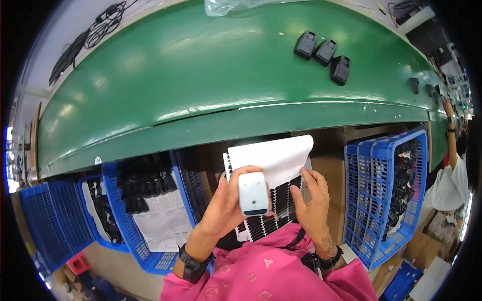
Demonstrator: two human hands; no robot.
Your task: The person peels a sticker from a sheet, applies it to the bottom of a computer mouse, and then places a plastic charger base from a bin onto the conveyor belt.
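Note:
In my left hand [226, 203] is a small white device [253, 189] with rounded corners, a small round dark spot and a dark strip at its lower end. My fingers close around its sides, partly hidden behind it. Beneath it, at my lap, lies a sheet of black labels [283, 203] in rows. A white sheet [273, 155] curls over its upper part. My right hand [312, 198] rests at the right edge of the labels, thumb and forefinger apart. The forefinger touches near the white sheet's lower corner.
Ahead stretches a green worktable [186, 65] with three black devices [325, 52] at the right. Blue crates [369, 200] with black items stand on both sides of me; the left crate [123, 220] also holds white sheets. Another person's arm [453, 135] reaches over the table's far right.

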